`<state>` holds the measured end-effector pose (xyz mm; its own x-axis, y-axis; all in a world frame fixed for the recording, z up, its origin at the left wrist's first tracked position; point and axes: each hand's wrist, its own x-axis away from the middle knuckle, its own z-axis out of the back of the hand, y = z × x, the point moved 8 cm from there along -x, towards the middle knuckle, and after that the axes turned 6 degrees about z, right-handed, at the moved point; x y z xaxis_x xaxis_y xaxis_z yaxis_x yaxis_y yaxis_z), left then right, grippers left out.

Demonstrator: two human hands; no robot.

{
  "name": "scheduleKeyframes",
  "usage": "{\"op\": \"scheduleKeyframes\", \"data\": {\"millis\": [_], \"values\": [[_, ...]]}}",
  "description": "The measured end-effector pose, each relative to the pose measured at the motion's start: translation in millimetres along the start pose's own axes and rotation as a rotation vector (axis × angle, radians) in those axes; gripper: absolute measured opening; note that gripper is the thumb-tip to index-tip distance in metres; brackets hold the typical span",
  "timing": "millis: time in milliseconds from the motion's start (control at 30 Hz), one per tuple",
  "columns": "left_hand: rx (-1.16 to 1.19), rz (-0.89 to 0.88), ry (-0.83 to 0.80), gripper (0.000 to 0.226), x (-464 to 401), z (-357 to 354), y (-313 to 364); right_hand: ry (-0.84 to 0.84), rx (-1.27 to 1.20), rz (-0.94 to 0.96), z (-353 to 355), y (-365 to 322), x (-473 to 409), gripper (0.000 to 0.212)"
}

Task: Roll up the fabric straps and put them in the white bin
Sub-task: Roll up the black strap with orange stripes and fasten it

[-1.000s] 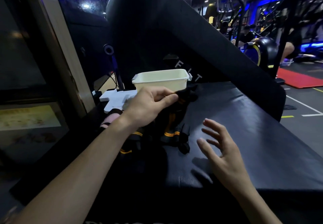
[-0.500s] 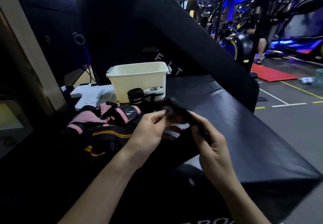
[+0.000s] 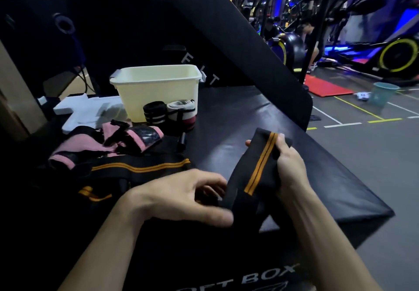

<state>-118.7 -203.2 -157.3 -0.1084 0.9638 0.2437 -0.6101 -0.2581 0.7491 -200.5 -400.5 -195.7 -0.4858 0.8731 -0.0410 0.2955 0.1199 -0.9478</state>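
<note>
A black strap with an orange stripe (image 3: pixel 254 168) is stretched between my hands above the black padded box (image 3: pixel 317 177). My right hand (image 3: pixel 288 166) grips its upper end, fingers curled round the edge. My left hand (image 3: pixel 188 197) pinches its lower end. The white bin (image 3: pixel 156 91) stands at the back of the box. Two rolled straps, one black (image 3: pixel 155 112) and one grey with red (image 3: pixel 182 113), stand in front of the bin. More unrolled straps lie at the left: pink and black ones (image 3: pixel 106 143) and another black one with orange stripes (image 3: pixel 140 168).
A white foam piece (image 3: pixel 84 113) lies left of the bin. A tall black pad (image 3: pixel 204 29) leans behind the box. To the right the box edge drops to the gym floor, with a red mat (image 3: pixel 326 88), a teal bucket (image 3: pixel 383 93) and exercise machines beyond.
My left hand pulled a black strap out of the pile and my right hand joined it. Both hands now hold the strap stretched out, orange stripe showing. The camera came closer.
</note>
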Motion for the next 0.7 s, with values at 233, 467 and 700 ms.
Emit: {"op": "scheduleKeyframes", "data": {"millis": [233, 467, 700], "values": [[0.170, -0.095, 0.236, 0.011, -5.2, 26.0, -11.5, 0.218, 0.170, 0.087, 22.2, -19.3, -38.2, 0.027], [0.677, -0.053, 0.322, 0.029, -19.9, 30.3, -5.5, 0.192, 0.312, 0.135, -1.4, -82.2, -89.8, 0.025], [-0.185, 0.163, 0.310, 0.065, -37.7, 25.6, -27.6, 0.078, 0.858, 0.012, 0.1, -75.3, -119.2, 0.013]]}}
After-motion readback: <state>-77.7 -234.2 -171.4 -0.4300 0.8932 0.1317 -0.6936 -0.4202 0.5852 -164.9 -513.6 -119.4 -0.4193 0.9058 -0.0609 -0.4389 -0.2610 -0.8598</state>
